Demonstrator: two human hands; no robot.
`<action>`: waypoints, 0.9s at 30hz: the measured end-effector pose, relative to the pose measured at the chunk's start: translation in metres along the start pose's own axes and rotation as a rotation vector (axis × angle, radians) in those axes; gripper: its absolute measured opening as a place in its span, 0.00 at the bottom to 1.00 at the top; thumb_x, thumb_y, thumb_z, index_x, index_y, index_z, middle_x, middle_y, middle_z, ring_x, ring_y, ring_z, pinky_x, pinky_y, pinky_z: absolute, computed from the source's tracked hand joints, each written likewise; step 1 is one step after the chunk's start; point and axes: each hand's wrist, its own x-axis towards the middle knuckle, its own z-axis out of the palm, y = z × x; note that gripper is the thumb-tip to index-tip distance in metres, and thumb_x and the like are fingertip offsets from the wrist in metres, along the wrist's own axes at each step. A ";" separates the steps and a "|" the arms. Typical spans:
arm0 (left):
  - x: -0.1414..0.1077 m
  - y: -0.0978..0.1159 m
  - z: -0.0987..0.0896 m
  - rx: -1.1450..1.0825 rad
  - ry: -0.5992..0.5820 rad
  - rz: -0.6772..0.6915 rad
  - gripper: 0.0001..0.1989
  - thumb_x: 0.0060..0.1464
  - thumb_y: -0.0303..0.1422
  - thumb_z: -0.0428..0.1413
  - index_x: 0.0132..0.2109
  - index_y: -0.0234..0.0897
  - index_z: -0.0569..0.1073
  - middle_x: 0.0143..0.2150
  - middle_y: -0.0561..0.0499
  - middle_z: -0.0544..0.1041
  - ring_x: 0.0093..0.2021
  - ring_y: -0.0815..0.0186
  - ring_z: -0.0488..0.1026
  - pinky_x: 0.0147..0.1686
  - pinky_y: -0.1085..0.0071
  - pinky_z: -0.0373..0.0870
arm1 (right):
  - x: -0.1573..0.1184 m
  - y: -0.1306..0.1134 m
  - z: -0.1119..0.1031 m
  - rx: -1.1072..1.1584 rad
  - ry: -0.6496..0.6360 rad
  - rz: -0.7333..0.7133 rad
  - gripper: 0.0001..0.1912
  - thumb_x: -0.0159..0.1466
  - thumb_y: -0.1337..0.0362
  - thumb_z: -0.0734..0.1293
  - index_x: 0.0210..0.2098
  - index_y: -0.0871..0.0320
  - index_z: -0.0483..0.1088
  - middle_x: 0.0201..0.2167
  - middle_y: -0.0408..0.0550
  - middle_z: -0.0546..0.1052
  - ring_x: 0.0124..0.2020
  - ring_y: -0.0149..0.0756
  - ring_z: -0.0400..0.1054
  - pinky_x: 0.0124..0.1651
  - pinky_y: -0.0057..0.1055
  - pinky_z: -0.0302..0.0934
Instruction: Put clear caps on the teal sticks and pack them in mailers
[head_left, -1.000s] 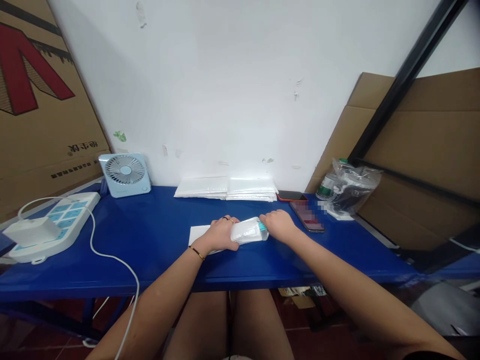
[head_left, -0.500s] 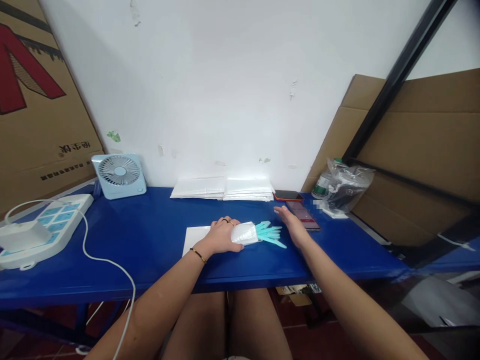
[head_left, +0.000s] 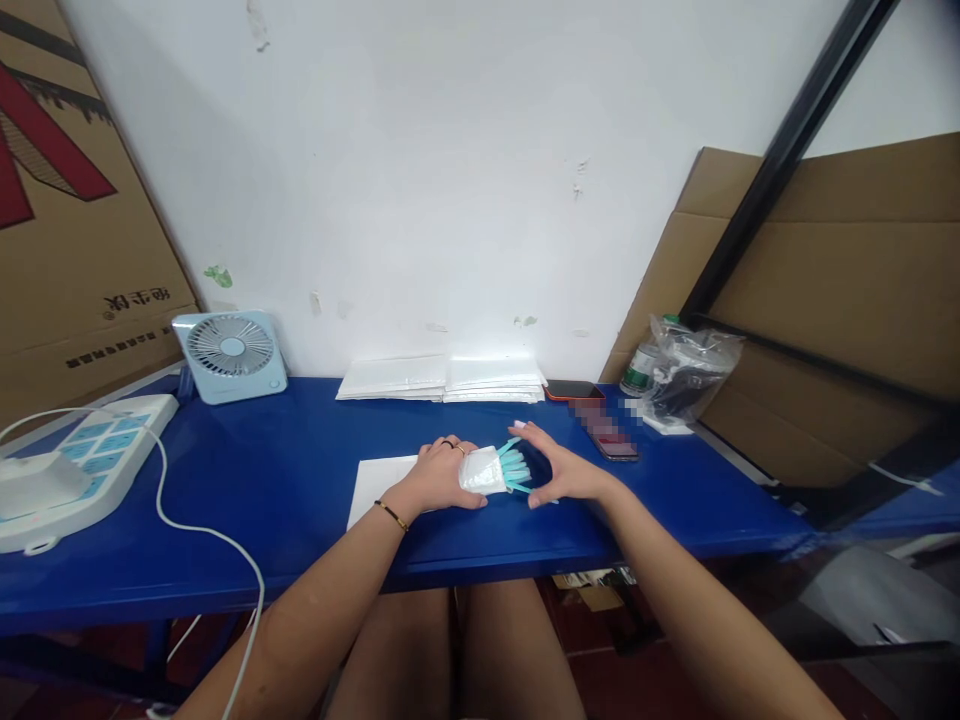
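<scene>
My left hand (head_left: 441, 476) is closed over a small glossy white packet (head_left: 482, 471), with its thumb along the near edge and its fingers on the far side. A bunch of flat teal sticks (head_left: 514, 466) pokes out of the packet's right end; their other ends are hidden inside. Around the tips of these sticks my right hand (head_left: 559, 470) is open, its thumb and fingers spread to either side. Under and left of my left hand lies a flat white sheet (head_left: 373, 487), partly covered by the wrist.
On the blue table (head_left: 300, 480), two stacks of white packets (head_left: 495, 380) lie by the wall. Two phones (head_left: 615, 440) and a bottle (head_left: 639, 370) with a clear bag (head_left: 697, 370) are at right. A fan (head_left: 234, 352) and a corded power strip (head_left: 112, 450) stand left.
My right hand has moved left, and its thumb and fingers now straddle the stick tips. The teal sticks stick out less from the packet. My left hand stays on the packet.
</scene>
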 end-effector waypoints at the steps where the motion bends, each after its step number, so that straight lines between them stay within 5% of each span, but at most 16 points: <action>1: 0.000 0.000 -0.001 -0.007 -0.007 0.005 0.43 0.33 0.56 0.60 0.57 0.45 0.62 0.51 0.45 0.67 0.53 0.49 0.61 0.50 0.57 0.56 | -0.002 0.002 -0.007 -0.076 -0.085 0.000 0.57 0.39 0.49 0.76 0.64 0.49 0.50 0.67 0.52 0.46 0.67 0.54 0.33 0.64 0.51 0.34; 3: 0.000 -0.001 -0.002 -0.014 -0.021 0.006 0.44 0.32 0.56 0.60 0.58 0.46 0.62 0.52 0.45 0.66 0.54 0.49 0.61 0.51 0.57 0.56 | -0.001 0.003 -0.015 -0.172 -0.178 -0.009 0.58 0.39 0.50 0.77 0.64 0.50 0.49 0.65 0.54 0.50 0.66 0.55 0.39 0.63 0.51 0.39; 7: 0.001 -0.003 -0.001 -0.017 -0.022 0.009 0.44 0.32 0.57 0.60 0.58 0.46 0.62 0.52 0.45 0.66 0.53 0.49 0.62 0.51 0.57 0.56 | 0.009 -0.001 -0.015 -0.229 -0.185 -0.073 0.39 0.45 0.51 0.75 0.55 0.53 0.66 0.50 0.52 0.68 0.50 0.46 0.63 0.51 0.40 0.59; 12: 0.003 -0.005 0.000 -0.015 -0.021 0.015 0.44 0.32 0.56 0.60 0.58 0.47 0.61 0.51 0.46 0.67 0.52 0.50 0.62 0.50 0.59 0.57 | 0.010 -0.005 -0.007 -0.224 -0.103 -0.112 0.23 0.52 0.54 0.72 0.46 0.54 0.73 0.41 0.48 0.73 0.35 0.35 0.66 0.35 0.30 0.61; 17: -0.001 0.001 -0.004 0.064 -0.073 0.025 0.50 0.31 0.58 0.59 0.61 0.45 0.57 0.53 0.44 0.66 0.55 0.49 0.59 0.51 0.58 0.55 | 0.011 -0.010 -0.003 -0.380 -0.125 -0.217 0.17 0.56 0.59 0.70 0.45 0.53 0.73 0.40 0.48 0.73 0.42 0.39 0.66 0.45 0.34 0.60; 22: -0.005 0.008 0.005 0.122 -0.056 0.086 0.49 0.39 0.61 0.53 0.64 0.42 0.52 0.60 0.40 0.60 0.57 0.47 0.55 0.53 0.53 0.53 | 0.002 -0.017 0.024 -0.519 -0.039 -0.267 0.21 0.62 0.66 0.61 0.55 0.52 0.64 0.51 0.53 0.67 0.51 0.43 0.60 0.53 0.44 0.55; 27: -0.004 0.010 0.010 0.126 -0.023 0.071 0.48 0.42 0.59 0.53 0.65 0.40 0.50 0.59 0.40 0.60 0.57 0.48 0.56 0.52 0.54 0.54 | -0.006 -0.010 0.041 -0.144 0.122 -0.152 0.33 0.58 0.66 0.63 0.62 0.54 0.52 0.59 0.53 0.61 0.59 0.43 0.53 0.61 0.46 0.47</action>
